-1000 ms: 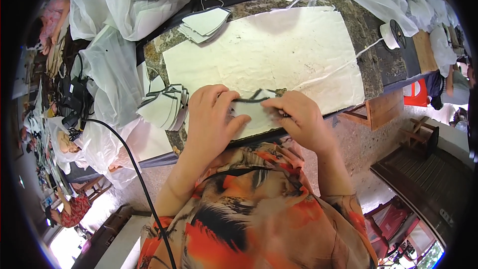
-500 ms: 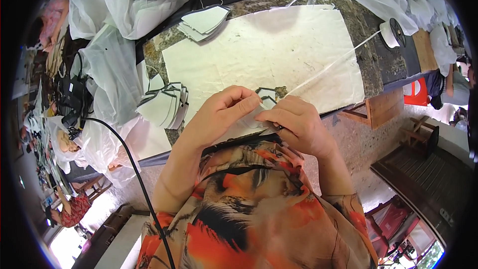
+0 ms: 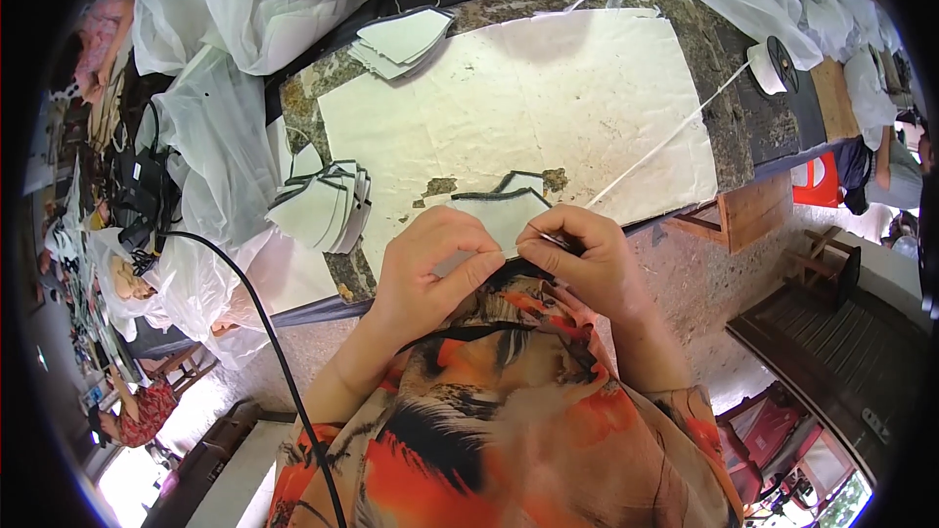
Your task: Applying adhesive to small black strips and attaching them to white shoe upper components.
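A white fabric piece with dark edging [image 3: 504, 214] lies at the table's near edge, partly behind my hands. My left hand [image 3: 438, 269] is closed in a pinch on its near edge, thumb pointing right. My right hand [image 3: 585, 259] is closed too, thumb and forefinger together close to the left thumb. White tape [image 3: 650, 155] stretches from a spool [image 3: 768, 66] at the far right down to my right hand, where its end is hidden. Something small and dark shows among the right fingers; I cannot make out what. Another dark-edged piece [image 3: 525, 181] shows just beyond.
Dark-edged white pieces [image 3: 325, 207] are piled at the left, and another stack [image 3: 403, 42] sits at the far left of the white board sheet [image 3: 528, 88]. Plastic sheeting [image 3: 210, 127] borders the table. A black cable [image 3: 256, 305] crosses at the left; a wooden stool [image 3: 827, 259] stands right.
Both hands have come down nearer to my body and turned, thumbs now facing each other. The dark-edged piece shows more beyond them, and the tape still runs to the right hand.
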Demonstrator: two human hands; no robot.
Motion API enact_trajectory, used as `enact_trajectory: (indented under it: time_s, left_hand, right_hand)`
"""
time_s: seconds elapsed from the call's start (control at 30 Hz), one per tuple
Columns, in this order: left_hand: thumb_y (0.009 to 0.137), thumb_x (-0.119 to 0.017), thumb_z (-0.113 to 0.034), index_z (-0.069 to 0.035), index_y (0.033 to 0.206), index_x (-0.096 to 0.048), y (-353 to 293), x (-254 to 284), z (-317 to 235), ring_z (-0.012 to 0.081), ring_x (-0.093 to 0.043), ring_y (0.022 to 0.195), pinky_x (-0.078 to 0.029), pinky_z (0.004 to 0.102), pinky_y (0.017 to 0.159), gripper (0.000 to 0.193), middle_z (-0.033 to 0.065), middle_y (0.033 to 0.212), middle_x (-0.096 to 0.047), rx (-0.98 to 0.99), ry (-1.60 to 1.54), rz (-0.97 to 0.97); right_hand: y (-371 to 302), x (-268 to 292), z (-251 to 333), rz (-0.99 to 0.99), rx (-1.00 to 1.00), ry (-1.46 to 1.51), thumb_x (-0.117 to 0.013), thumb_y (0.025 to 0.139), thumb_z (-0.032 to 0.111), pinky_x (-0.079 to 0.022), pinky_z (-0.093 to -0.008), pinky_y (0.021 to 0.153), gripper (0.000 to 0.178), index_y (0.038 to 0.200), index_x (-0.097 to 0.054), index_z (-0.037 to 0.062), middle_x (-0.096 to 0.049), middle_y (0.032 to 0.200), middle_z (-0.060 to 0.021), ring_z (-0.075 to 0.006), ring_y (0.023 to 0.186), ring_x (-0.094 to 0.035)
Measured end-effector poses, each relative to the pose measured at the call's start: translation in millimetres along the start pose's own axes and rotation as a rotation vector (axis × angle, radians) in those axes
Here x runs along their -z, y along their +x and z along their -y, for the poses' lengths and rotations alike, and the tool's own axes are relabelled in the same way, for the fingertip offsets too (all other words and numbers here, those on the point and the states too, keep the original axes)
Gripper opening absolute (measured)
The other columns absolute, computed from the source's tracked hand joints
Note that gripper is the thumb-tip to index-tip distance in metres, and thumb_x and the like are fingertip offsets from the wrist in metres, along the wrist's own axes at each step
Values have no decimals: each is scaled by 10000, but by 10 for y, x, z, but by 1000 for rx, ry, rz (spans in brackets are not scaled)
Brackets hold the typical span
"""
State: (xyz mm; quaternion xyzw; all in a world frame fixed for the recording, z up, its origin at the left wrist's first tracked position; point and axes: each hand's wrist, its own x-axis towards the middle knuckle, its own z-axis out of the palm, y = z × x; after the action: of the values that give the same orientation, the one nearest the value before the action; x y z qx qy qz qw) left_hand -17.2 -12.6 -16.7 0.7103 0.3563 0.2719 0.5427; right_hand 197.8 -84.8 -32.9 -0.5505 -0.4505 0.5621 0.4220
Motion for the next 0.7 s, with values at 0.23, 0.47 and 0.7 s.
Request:
enact_trajectory:
  time_s: [0.23, 0.47, 0.7]
  left_hand:
    - [855, -743, -153, -82, 1146, -708, -268, -91, 347, 277, -588, 1078, -424, 440, 976, 302, 51, 1169, -657, -241, 672, 9]
    - [857, -744, -179, -61, 1226, -691, -378, -213, 332, 288, -558, 1143, -399, 463, 1005, 391, 70, 1290, -622, -219, 716, -21]
    - [867, -745, -167, -51, 1231, -687, -368, -219, 314, 280, -551, 1141, -392, 461, 1013, 387, 68, 1275, -628, -208, 728, -24]
  right_hand:
    - [-62, -318, 52, -54, -36, -72, -735, 932, 73, -471, -250, 636, 75, 976, -691, 31, -674, 842, -15, -83, 699, -561]
    - [292, -365, 35, -63, 47, -313, -735, 913, 132, -507, -302, 670, 146, 974, -699, 4, -671, 809, -99, -168, 707, -624]
    - [461, -402, -74, -102, 68, -511, -707, 922, 198, -495, -390, 642, 186, 981, -671, 26, -666, 823, -157, -319, 706, -638]
